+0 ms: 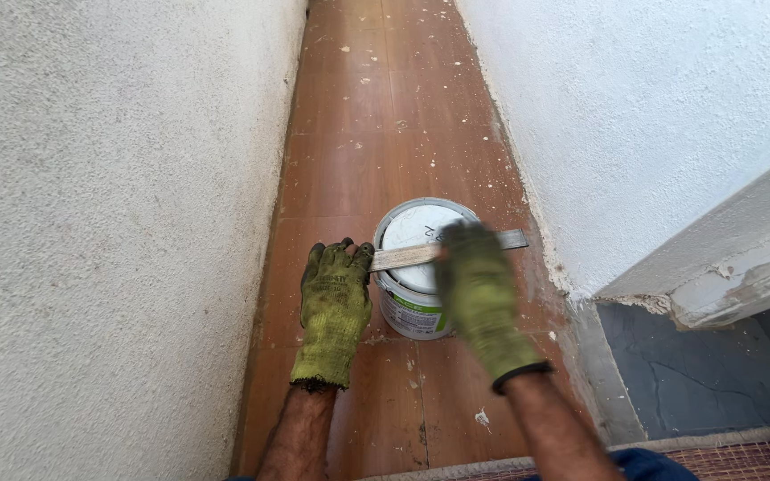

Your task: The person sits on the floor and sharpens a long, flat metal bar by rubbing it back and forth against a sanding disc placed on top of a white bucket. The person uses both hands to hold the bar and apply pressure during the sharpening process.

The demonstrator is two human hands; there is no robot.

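Here, both gloved hands' fingers [342,258] clenched around a flat metal bar [407,255] atop a white paint can [413,307].

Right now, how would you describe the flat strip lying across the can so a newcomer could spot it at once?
Follow the narrow brown floor between the two white rough walls to the white lidded paint can. Across its lid lies a thin flat metal strip, with the gloved left hand at one end and the gloved right hand over its middle. It is the only long grey piece there.
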